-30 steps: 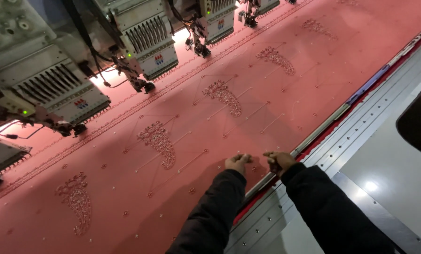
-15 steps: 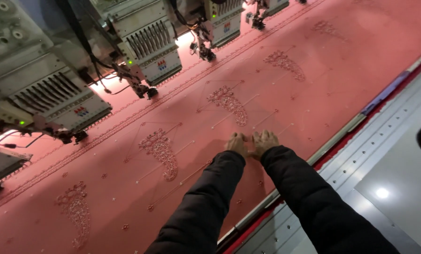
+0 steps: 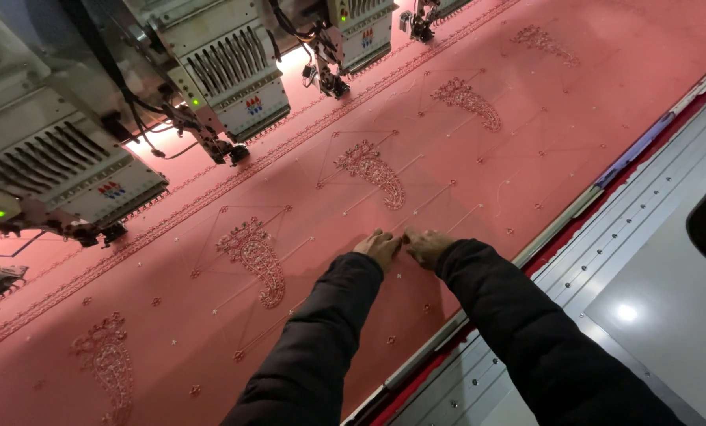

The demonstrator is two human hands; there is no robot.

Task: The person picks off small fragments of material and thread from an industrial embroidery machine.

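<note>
Seen from above, a wide sheet of pink cloth (image 3: 479, 158) lies stretched flat on a machine bed, its long axis running from lower left to upper right. The left hand (image 3: 380, 248) and right hand (image 3: 426, 246) rest side by side on it, fingertips nearly touching, pinching at something too small to tell. A paisley design (image 3: 372, 170) sits just beyond them. Sewing heads (image 3: 234, 75) line the cloth's far edge.

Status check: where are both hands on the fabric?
Left hand and right hand together, fingertips on pink fabric. Just below a paisley motif. Embroidery heads well clear.
</note>
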